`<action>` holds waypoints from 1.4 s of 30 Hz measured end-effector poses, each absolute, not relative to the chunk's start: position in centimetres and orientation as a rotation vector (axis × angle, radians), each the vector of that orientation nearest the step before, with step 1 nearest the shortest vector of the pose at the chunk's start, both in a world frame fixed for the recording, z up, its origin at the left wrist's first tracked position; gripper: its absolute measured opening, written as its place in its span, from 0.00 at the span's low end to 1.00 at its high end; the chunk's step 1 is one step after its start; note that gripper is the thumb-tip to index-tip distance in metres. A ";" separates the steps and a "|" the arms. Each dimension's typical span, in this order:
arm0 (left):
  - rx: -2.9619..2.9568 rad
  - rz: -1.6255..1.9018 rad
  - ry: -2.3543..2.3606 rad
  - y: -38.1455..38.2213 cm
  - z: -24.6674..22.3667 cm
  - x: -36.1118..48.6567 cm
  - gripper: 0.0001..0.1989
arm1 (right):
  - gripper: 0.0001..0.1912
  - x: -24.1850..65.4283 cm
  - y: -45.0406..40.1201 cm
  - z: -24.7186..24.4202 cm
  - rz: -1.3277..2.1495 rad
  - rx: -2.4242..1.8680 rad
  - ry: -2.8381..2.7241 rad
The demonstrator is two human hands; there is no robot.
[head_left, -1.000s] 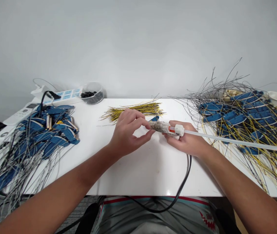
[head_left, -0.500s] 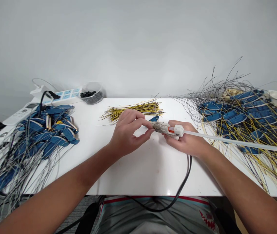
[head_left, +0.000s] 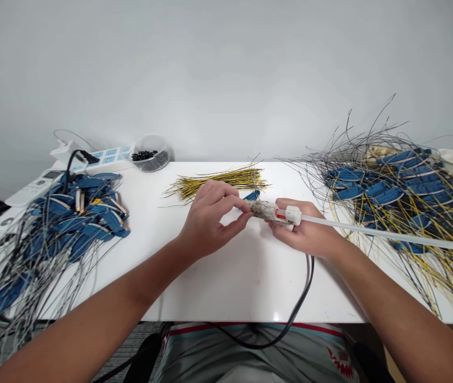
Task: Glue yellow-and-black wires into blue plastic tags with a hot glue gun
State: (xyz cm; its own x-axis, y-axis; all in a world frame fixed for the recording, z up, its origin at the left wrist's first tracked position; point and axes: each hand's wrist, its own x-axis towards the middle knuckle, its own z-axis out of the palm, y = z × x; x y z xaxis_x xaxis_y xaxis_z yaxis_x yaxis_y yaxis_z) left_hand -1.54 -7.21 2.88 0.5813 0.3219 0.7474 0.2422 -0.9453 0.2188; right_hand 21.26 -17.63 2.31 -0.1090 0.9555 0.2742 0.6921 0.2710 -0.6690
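My right hand (head_left: 310, 231) is wrapped round a hot glue gun (head_left: 264, 210), worn and stained, with a long clear glue stick (head_left: 370, 232) running out of its back to the right. Thumb and forefinger of my left hand (head_left: 212, 221) are pinched together at the gun's front end; whatever lies between them is hidden. Just beyond the gun a small blue part (head_left: 252, 195) with a thin dark wire shows, partly covered. Behind my left hand lies a bundle of yellow and black wires (head_left: 218, 181).
Blue curved parts with grey wires (head_left: 94, 213) are heaped at the left. More blue parts with yellow and black wires (head_left: 405, 186) cover the right side. A clear round tub (head_left: 158, 161) of small black pieces stands beside a power strip (head_left: 110, 155). A black cable (head_left: 306, 287) hangs from the gun.
Hardly anything differs. Both hands and the glue gun keep their places; the orange piece at the gun's back looks slightly shifted, and the whole view has moved a little.
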 end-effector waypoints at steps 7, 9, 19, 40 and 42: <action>2.708 1.260 0.467 -7.2 2.8 -1.7 0.05 | 0.06 21.2 -17.6 2.3 0.477 -1.467 -1.876; 2.712 1.231 0.465 -7.2 2.9 -1.7 0.05 | 0.05 21.2 -17.7 2.4 0.481 -1.475 -1.871; 2.756 1.140 0.413 -7.2 3.1 -1.7 0.04 | 0.05 21.4 -17.6 2.2 0.488 -1.491 -1.891; 2.720 1.139 0.422 -7.3 2.9 -1.6 0.03 | 0.09 21.5 -17.5 2.4 0.385 -1.536 -1.796; 2.712 1.202 0.429 -7.2 2.8 -1.6 0.05 | 0.09 21.4 -17.5 2.4 0.394 -1.506 -1.831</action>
